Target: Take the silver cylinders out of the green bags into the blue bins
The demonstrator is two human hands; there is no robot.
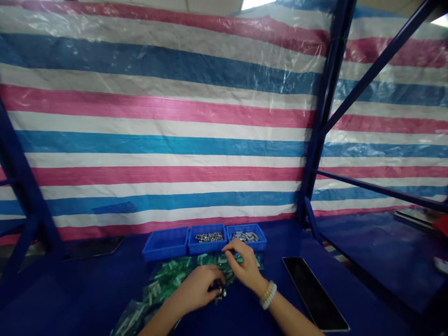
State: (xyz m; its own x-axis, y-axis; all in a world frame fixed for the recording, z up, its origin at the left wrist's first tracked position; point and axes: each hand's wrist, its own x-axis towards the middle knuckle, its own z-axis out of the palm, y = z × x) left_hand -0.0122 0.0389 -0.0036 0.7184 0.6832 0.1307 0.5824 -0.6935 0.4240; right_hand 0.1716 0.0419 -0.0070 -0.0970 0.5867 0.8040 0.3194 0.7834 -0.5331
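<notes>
Head camera showed the left hand [198, 289] curled nearly closed, pinching small silvery metal pieces [221, 293] beside the heap of green plastic packets [168, 277]. The right hand [245, 267] arched half-open, fingertips on that heap near three blue plastic bins [164, 253]; any grip was unclear.

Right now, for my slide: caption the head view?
Left hand holds metal parts, right hand touches green packets near blue bins.

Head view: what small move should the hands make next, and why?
Probably the right hand should lift one of the green bags toward the left hand. The left hand pinches small metal parts, and the right fingertips touch the bag pile in front of the blue bins.
</notes>
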